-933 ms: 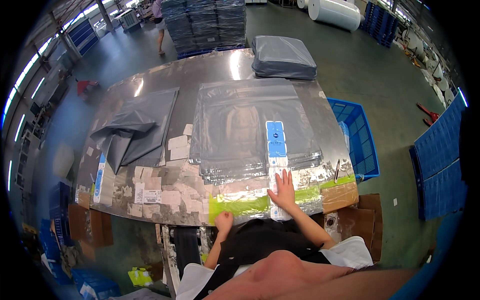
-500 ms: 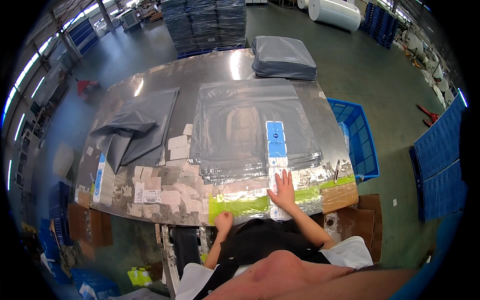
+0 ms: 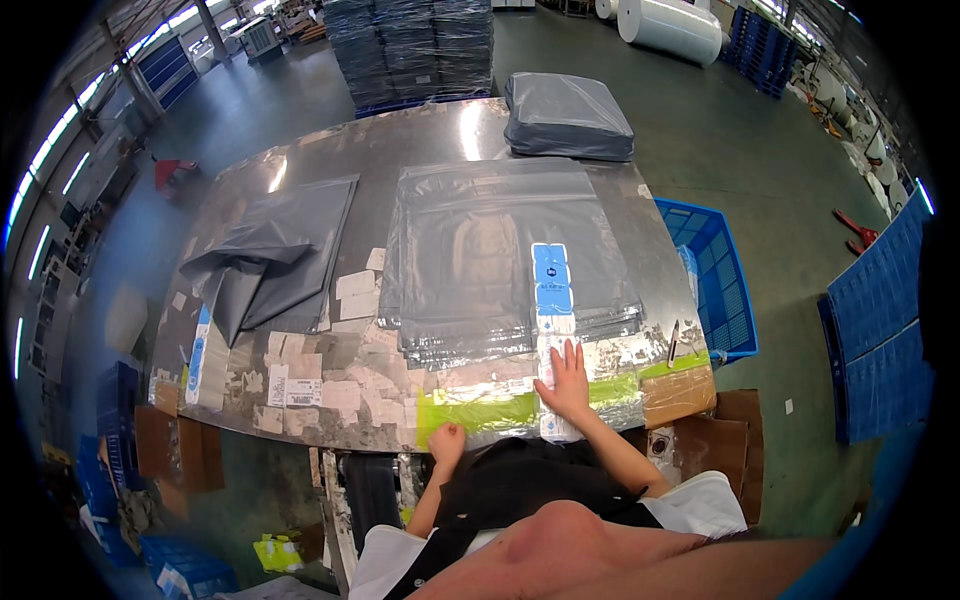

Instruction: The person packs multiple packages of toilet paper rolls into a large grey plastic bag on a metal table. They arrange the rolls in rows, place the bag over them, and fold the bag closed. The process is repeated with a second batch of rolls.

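My right hand [image 3: 567,385] lies flat with spread fingers on a long white-and-blue label strip [image 3: 553,283]. The strip's far end rests over a stack of grey plastic bags [image 3: 480,250] in the middle of the metal table [image 3: 400,140]. At the table's near edge, my left hand [image 3: 447,441] is closed by the green tape band [image 3: 480,412]; whatever its fingers hold, if anything, is hidden. To the left lie other grey plastic bags [image 3: 275,255], the top one crumpled and folded over. Another white-and-blue label strip [image 3: 197,365] sits at the left edge.
A wrapped grey bundle [image 3: 568,115] occupies the far right corner. Beside the table's right edge stands a blue plastic crate [image 3: 725,285]. A slim pen-like tool [image 3: 673,340] lies near the right edge. Cardboard boxes [image 3: 180,450] stand below the left corner, and a wrapped pallet load [image 3: 410,50] stands beyond.
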A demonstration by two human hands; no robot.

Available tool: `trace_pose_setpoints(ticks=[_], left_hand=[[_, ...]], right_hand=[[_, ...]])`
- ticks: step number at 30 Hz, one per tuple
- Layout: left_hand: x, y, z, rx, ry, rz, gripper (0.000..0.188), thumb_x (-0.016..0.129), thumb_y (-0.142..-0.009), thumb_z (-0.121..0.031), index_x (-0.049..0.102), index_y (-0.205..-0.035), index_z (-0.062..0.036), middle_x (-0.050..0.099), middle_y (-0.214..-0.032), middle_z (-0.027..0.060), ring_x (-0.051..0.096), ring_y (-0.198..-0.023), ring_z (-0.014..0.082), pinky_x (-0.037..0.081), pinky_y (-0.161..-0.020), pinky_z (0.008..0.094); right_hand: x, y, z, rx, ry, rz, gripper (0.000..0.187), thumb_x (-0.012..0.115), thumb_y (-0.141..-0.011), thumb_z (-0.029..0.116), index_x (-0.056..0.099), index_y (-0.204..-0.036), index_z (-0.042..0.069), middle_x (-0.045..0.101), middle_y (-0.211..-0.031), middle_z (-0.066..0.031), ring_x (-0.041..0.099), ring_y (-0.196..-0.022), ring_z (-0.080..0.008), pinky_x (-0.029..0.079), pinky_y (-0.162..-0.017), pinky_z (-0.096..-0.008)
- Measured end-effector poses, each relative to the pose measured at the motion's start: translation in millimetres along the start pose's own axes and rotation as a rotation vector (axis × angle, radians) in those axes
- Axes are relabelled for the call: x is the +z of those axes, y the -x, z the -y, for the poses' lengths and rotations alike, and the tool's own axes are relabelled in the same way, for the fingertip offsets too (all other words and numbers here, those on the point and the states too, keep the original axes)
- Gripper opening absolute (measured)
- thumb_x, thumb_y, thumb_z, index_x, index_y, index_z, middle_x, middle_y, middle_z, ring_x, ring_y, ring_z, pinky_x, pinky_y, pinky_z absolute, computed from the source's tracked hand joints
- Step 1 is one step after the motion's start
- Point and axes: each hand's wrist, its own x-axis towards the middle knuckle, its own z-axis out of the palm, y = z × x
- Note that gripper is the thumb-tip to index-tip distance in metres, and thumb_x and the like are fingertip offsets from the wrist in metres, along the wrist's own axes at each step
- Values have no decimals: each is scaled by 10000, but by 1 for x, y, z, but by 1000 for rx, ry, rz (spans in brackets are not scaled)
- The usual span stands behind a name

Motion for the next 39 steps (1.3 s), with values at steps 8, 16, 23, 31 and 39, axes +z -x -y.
trace_pose_setpoints(ticks=[8,16,23,31,39], left_hand=[[-3,1,-3,-10,31,9,257,576,-722,-294,634,-676,-48,614,-627,142,602,-604,347,470,-576,431],[-2,1,-2,-10,23,-1,248,582,-722,-291,633,-674,-54,613,-624,137,601,-600,343,469,-573,427],[0,0,-1,-13,35,-2,253,588,-724,-293,632,-666,-50,601,-607,130,595,-596,332,463,-565,409],[-1,1,-2,-11,44,-3,237,589,-721,-283,635,-676,-54,611,-626,140,598,-600,348,468,-566,429],[-1,1,-1,-3,58,-14,229,594,-718,-276,630,-667,-56,606,-616,139,592,-590,348,459,-550,431]], right_hand=[[-1,0,1,10,-7,3,690,638,-712,367,413,-1268,27,241,-1382,-264,173,-1283,-470,250,-1021,-499],[-1,0,1,1,-4,-7,690,639,-712,365,413,-1266,22,242,-1380,-266,176,-1280,-473,257,-1015,-503],[0,0,1,-7,1,-16,688,643,-708,358,415,-1261,18,253,-1369,-271,188,-1270,-481,263,-1012,-504],[-2,0,2,-13,-8,-19,687,645,-707,352,415,-1258,12,251,-1369,-272,191,-1269,-482,263,-1012,-504],[-2,0,2,-6,-15,-15,682,640,-712,350,416,-1260,12,252,-1370,-272,183,-1275,-478,261,-1011,-504]])
